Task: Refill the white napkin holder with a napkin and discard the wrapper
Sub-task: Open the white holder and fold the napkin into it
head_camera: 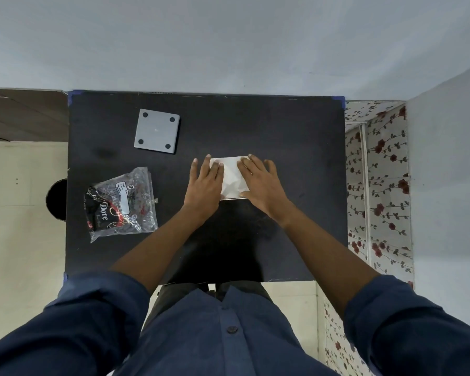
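Observation:
A white napkin stack (230, 173) lies at the middle of the black table (282, 126), with a thin pale edge showing along its near side. My left hand (205, 184) rests flat on its left part, fingers stretched out and slightly apart. My right hand (261, 183) lies flat on its right part in the same way. A crumpled clear plastic wrapper (122, 204) with black and red print lies to the left, apart from both hands. A grey square plate (157, 134) with a dark dot at each corner lies flat at the far left. I cannot tell whether a holder body sits under the napkins.
A dark round object (57, 199) stands on the floor just past the table's left edge. A flowered wall covering (377, 185) runs close along the right side. A pale wall stands behind the far edge of the table.

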